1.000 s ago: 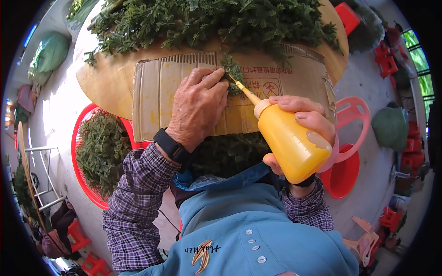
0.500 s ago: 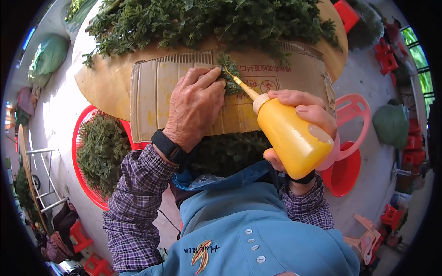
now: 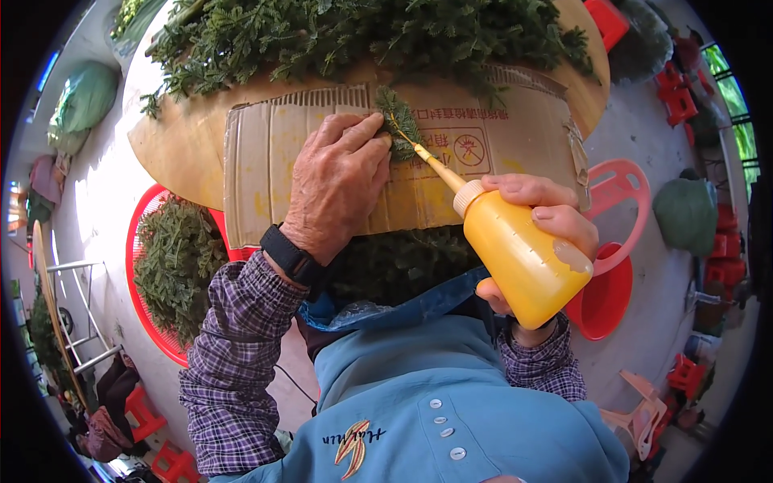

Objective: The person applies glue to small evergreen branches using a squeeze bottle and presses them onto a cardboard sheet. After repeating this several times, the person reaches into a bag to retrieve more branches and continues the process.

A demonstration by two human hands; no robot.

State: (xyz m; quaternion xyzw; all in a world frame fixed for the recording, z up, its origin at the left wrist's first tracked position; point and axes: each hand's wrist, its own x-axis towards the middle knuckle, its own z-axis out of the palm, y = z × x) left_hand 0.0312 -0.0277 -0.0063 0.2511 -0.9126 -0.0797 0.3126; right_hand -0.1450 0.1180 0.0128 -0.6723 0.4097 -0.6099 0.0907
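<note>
My right hand (image 3: pixel 565 219) is wrapped round a yellow squeeze bottle (image 3: pixel 522 256), tilted with its long tapered nozzle toward the far left. The nozzle's tip is at a small green conifer sprig (image 3: pixel 396 111), where a thin yellow line runs along the stem. With fingers closed, my left hand (image 3: pixel 336 173) pinches the sprig's left edge; its fingertips partly hide the leaves. Beneath both lies a flattened cardboard piece (image 3: pixel 270 173) with yellow smears, at the near edge of a round wooden table (image 3: pixel 165 145).
A thick heap of green sprigs (image 3: pixel 346 40) covers the table's far side. To the left, a red basket (image 3: pixel 138 266) holds more greenery. On the right are a pink plastic handle (image 3: pixel 640 189) and a red bucket (image 3: pixel 608 302). A blue plastic sheet (image 3: pixel 386 314) lies across my lap.
My right hand and the bottle have shifted right and slightly nearer, drawing the nozzle along the sprig. The yellow line on it is longer. My left hand stays nearly in place.
</note>
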